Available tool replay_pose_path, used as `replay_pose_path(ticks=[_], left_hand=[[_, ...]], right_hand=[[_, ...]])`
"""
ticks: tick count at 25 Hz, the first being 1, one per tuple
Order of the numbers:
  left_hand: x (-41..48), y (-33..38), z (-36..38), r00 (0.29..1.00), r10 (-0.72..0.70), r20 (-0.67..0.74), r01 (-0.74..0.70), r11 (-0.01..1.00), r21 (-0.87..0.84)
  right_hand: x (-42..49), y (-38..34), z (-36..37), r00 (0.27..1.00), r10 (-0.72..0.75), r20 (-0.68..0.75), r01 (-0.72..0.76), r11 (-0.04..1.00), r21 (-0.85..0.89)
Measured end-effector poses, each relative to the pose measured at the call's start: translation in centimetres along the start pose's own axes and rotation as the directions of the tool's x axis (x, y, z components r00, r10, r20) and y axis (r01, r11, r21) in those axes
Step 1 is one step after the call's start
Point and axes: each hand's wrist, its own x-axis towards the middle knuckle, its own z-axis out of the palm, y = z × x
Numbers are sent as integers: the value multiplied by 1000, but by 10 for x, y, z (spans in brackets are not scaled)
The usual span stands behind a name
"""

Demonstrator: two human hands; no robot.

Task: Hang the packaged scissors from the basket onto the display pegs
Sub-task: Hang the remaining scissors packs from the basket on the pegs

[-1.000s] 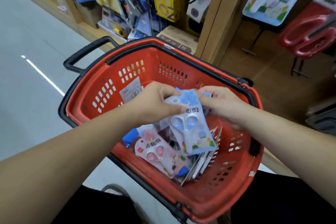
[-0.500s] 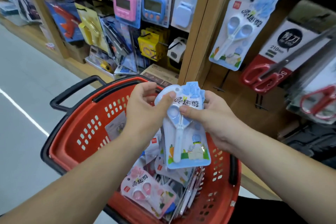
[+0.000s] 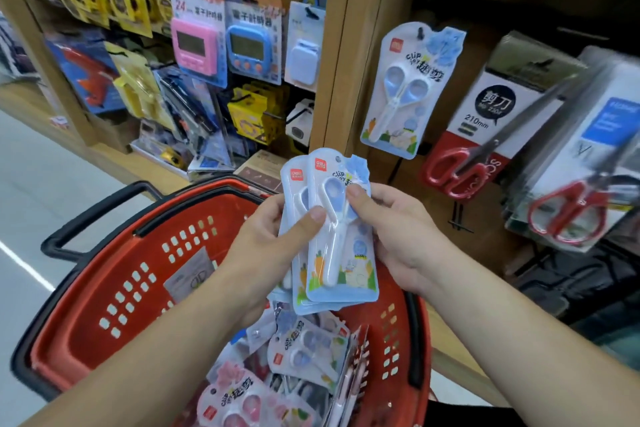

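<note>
Left hand (image 3: 273, 239) and right hand (image 3: 398, 232) clamped on blue scissors packs (image 3: 332, 236), above red basket (image 3: 114, 288) rim, open wood panel below hung pack (image 3: 405, 90)

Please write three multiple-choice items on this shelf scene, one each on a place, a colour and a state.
1. Where does the matching blue scissors pack hang?
A. Right of the wooden post
B. Beside the pink timer
C. On the basket rim

2. What colour is the basket?
A. Blue
B. Red
C. Yellow

3. How are the held packs gripped?
A. Left hand only
B. Right hand only
C. Both hands

Answers: 1 A, the hung pack is right of the post. 2 B, the basket is red. 3 C, left hand and right hand pinch the held packs.
</note>
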Motion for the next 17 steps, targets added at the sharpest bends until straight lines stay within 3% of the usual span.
replay_pose_path(ticks=[4,7,10,13,17], left_hand=[[6,4,8,999,17,-30,-18,1000,-5],[11,7,9,984,130,-123,-102,972,213],[13,30,9,915,325,-240,-245,918,311],[19,69,17,860,478,-178,-412,857,310],[33,92,35,849,512,-130,-461,839,289]], right_hand=[[-4,-10,-7,995,21,-99,-10,995,103],[-12,-23,-12,967,-125,-220,132,991,14],[-18,-44,-16,873,-388,-297,335,917,-216],[-13,-70,-17,731,-636,-249,546,763,-346],[11,-89,-9,671,-689,-274,597,721,-351]])
